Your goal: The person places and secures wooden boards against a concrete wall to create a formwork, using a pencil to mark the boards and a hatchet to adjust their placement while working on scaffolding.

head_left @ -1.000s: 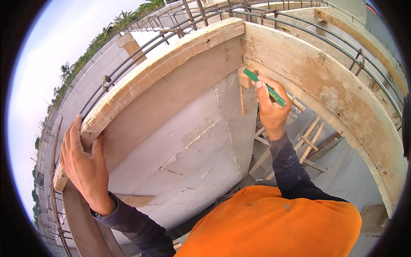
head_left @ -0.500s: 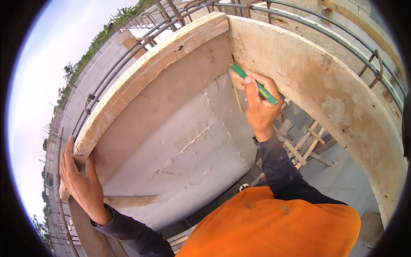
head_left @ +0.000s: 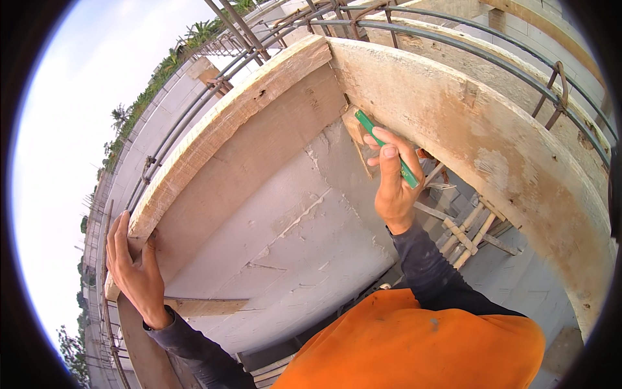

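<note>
My right hand (head_left: 396, 201) pinches a flat green carpenter's pencil (head_left: 365, 123) between thumb and fingers. Its upper end lies near the inner corner where two wooden boards meet, beside a small wood piece (head_left: 355, 128); whether it touches there I cannot tell. My left hand (head_left: 138, 275) grips the lower left end of a wooden batten (head_left: 207, 152), thumb inside and fingers over the outer edge. That batten runs along the top of a brown formwork board (head_left: 249, 142), above a grey block wall (head_left: 278, 240). A second long board (head_left: 492, 142) extends to the right.
Steel reinforcing bars (head_left: 453, 35) run behind both boards. Below, between the wall and right board, stands bamboo or timber scaffolding (head_left: 468, 236). Part of another person in orange (head_left: 424, 154) shows below the right board. A wooden strip (head_left: 207, 306) crosses the wall near my left wrist.
The view has shifted, so the boards sit lower in it. The pencil has drawn slightly back from the corner and stands steeper. My left hand keeps its grip on the batten end.
</note>
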A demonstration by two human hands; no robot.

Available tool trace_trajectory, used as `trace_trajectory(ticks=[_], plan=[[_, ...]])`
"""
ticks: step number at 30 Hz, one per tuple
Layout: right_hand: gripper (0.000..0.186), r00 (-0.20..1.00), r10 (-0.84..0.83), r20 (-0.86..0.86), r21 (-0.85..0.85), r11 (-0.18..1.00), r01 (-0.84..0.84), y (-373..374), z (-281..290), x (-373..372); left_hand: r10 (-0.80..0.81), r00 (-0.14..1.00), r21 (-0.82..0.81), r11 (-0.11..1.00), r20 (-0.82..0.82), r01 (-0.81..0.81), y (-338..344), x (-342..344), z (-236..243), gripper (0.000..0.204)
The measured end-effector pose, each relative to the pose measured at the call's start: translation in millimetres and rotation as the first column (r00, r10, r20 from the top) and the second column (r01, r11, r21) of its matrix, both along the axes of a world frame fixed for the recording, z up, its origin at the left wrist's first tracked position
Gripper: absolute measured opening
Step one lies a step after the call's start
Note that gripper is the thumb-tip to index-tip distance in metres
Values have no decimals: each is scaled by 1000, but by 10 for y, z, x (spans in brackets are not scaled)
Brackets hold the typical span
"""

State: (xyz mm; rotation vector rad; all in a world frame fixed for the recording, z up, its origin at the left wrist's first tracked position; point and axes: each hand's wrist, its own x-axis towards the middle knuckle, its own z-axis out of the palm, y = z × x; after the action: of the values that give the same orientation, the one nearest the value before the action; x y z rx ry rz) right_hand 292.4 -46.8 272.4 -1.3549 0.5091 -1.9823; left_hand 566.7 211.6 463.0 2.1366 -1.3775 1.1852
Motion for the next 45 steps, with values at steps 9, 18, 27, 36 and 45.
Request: trace_trajectory(ticks=[9, 18, 27, 36, 45], plan=[[32, 985, -141, -100, -116, 985, 129, 43, -139, -224, -127, 975, -73, 991, -182, 115, 195, 41, 259, 52], [33, 937, 349, -3, 304, 893, -332, 397, -176, -855, -187, 936, 139, 962, -297, 236, 573, -111, 268, 61], [49, 891, 452, -44, 678, 668, -305, 645, -859, -1905, -195, 954, 609, 736, -229, 296, 299, -795, -283, 63], [37, 961, -192, -200, 805, 527, 273, 719, -1908, -2519, -185, 884, 708, 538, -430, 457, -443, -1040, -1930, 47], [58, 550, 602, -579, 811, 355, 465, 1328, -2399, -2442, 48, 706, 677, 333, -707, 656, -1347, -1041, -3795, 59]])
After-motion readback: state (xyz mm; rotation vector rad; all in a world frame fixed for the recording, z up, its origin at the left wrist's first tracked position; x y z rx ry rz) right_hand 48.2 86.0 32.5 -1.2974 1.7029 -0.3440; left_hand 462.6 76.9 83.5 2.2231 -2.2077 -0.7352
